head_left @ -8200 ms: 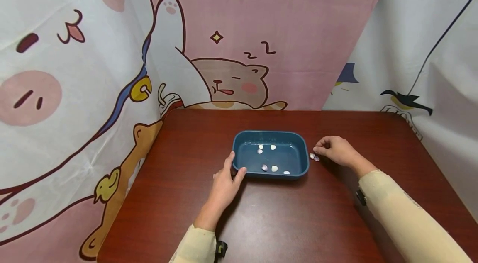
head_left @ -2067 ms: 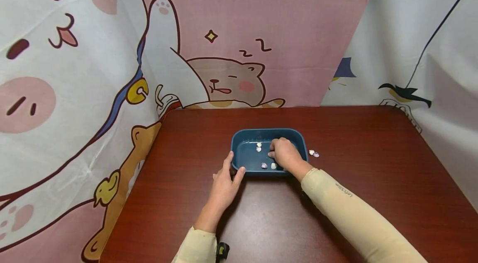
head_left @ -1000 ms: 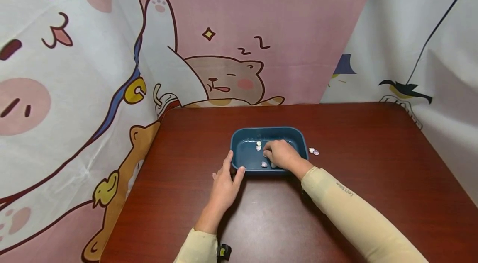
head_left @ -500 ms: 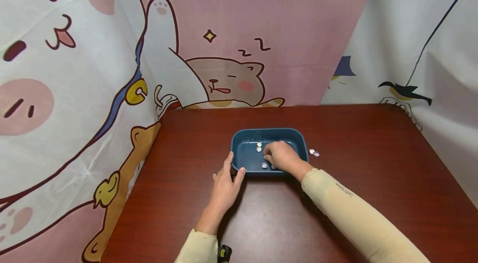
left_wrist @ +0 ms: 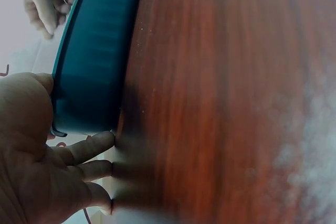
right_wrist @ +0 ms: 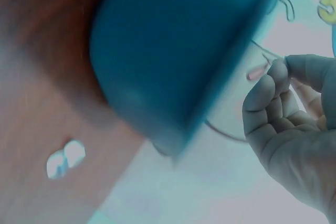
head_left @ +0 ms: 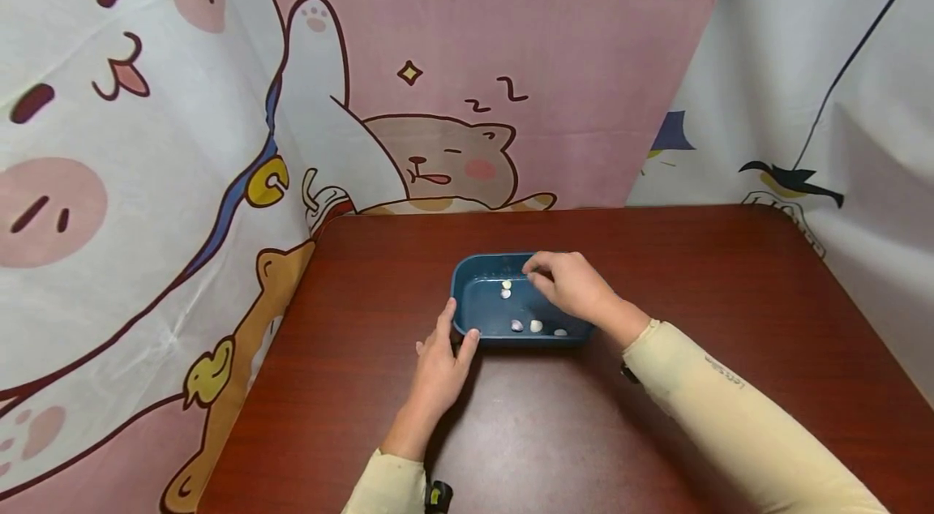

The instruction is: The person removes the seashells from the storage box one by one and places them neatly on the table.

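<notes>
- Backdrop cloth point(head_left: 584, 60): pink and white, printed with cartoon animals; it stands behind and to the left and right of the table.
- Table point(head_left: 525, 433): reddish-brown wood grain, glossy, with a bright reflection at the near side.
- Right sleeve point(head_left: 751, 409): cream, lettered, crossing above the table from the near right. Left sleeve point(head_left: 387, 486): cream, at the bottom edge.
- Tray point(head_left: 481, 307): dark blue-green, rectangular, rounded corners, smooth walls; flat on the table, around its middle. Contents: five shells visible.
- Right hand point(head_left: 576, 283): above the right part of the tray, blocking sight of its far right corner. Fingers bent, thumb near the fingertips; cannot tell whether anything is pinched.
- Left hand point(head_left: 441, 360): at the tray's near left corner, thumb and index finger touching it, fingers spread and extended, not clenched; other fingertips rest on the table.
- Black wrist device point(head_left: 439, 496): beside the left cuff.
- Shells in the tray: along the near side, a purplish shell point(head_left: 516, 326), a white shell point(head_left: 536, 326) and a pale shell point(head_left: 560, 332); farther back, a touching pair of small whitish shells point(head_left: 506, 294).
- Outside shells point(right_wrist: 74, 152): two, pale, side by side on the table near the tray's right end; seen from the right wrist, blurred.
</notes>
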The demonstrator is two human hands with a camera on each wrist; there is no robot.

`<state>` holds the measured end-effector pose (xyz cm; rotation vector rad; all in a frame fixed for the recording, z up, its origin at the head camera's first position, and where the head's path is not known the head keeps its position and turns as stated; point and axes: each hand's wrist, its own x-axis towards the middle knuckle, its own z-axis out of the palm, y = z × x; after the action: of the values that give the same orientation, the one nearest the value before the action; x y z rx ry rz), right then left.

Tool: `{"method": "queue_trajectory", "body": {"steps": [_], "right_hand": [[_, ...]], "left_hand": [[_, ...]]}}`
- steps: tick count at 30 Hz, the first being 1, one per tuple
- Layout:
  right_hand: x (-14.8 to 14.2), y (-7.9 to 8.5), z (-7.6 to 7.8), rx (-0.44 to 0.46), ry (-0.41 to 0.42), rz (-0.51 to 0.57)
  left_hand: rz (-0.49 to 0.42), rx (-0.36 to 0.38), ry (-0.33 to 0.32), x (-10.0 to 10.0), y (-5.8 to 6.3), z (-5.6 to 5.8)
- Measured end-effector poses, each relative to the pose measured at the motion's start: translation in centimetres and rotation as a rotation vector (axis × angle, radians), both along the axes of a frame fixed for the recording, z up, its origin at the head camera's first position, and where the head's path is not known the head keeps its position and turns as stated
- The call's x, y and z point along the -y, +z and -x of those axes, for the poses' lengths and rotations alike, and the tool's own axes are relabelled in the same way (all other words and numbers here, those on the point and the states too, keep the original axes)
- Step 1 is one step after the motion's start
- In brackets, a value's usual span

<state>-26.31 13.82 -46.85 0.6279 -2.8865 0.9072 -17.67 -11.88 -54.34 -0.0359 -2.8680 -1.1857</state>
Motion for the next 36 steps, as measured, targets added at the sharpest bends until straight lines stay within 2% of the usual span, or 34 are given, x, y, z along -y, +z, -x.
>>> {"method": "queue_trajectory", "body": {"steps": [4,8,13,16,21,25,27,31,33,36], "right_hand": [[-2.9,1.2,0.3,-0.02,-0.08,0.055],[-6.4,1.5,0.8,-0.039,-0.212,0.102],[-10.1,0.6,1.4,0.047,-0.34,0.142],[-11.5,-0.8,1.6,0.114,-0.352,0.125],[-12.2,-3.1,1.4,0.166,-0.357,0.099],[-12.2,-4.4,1.2,0.212,-0.366,0.104],[-12.2,-4.8,0.9,0.239,-0.372,0.12],[-12.6,-5.6,0.1,0.273,-0.367,0.138],[-12.8,-5.9,-0.2,0.28,-0.362,0.129],[-13.1,-6.1,-0.3,0.279,-0.362,0.101]], "left_hand": [[-0.004,0.003,0.003,-0.1,-0.1,0.0],[-0.016,-0.009,-0.001,-0.1,-0.1,-0.2],[-0.021,-0.067,0.004,0.1,-0.6,-0.4],[-0.017,-0.077,0.003,0.1,-0.8,-0.4],[0.006,-0.001,-0.008,0.1,-0.6,-0.2],[0.015,0.024,-0.009,0.0,-0.6,-0.1],[0.005,0.014,-0.005,0.0,-0.9,0.0],[-0.008,-0.017,-0.015,0.0,-0.7,0.0],[-0.005,-0.033,-0.021,0.0,-0.3,-0.1],[-0.005,-0.053,-0.015,0.1,-0.2,-0.1]]}}
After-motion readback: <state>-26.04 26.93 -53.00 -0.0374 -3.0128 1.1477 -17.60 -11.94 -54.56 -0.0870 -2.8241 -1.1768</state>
